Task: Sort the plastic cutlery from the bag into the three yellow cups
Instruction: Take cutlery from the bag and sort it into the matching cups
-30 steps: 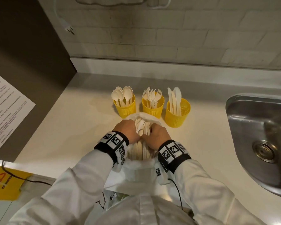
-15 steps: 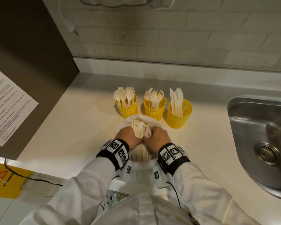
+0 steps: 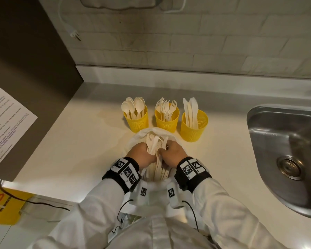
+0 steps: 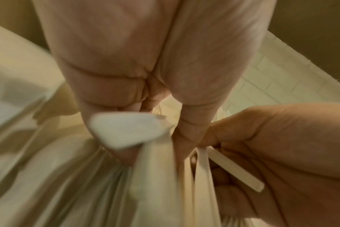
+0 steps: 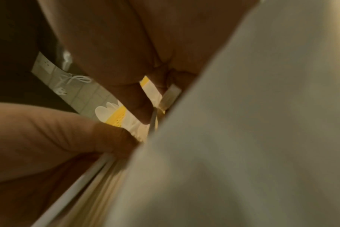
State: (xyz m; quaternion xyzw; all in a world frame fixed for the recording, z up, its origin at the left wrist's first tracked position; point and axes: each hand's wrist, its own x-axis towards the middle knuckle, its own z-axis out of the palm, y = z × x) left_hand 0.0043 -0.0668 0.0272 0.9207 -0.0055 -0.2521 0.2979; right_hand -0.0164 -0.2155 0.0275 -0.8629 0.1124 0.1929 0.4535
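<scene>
Cutlery bundle [image 3: 155, 146] in the white bag [image 3: 133, 141] stays clutched by left hand [image 3: 142, 155] and right hand [image 3: 172, 154], both unmoved near the worktop's front edge.

**A shared kitchenette**

We stand at a pale bench [image 3: 65, 151] set against a wall of light tiles [image 3: 205, 51], with a stainless steel sink [image 3: 269, 159] sunk into it at the right. A white power plug [image 3: 75, 34] dangles over the tiles. A printed notice [image 3: 5, 123] hangs on the dark panel at the left, and a yellow warning sign [image 3: 2, 203] sits below the bench edge, which suggests a workplace kitchen rather than a home one.
</scene>
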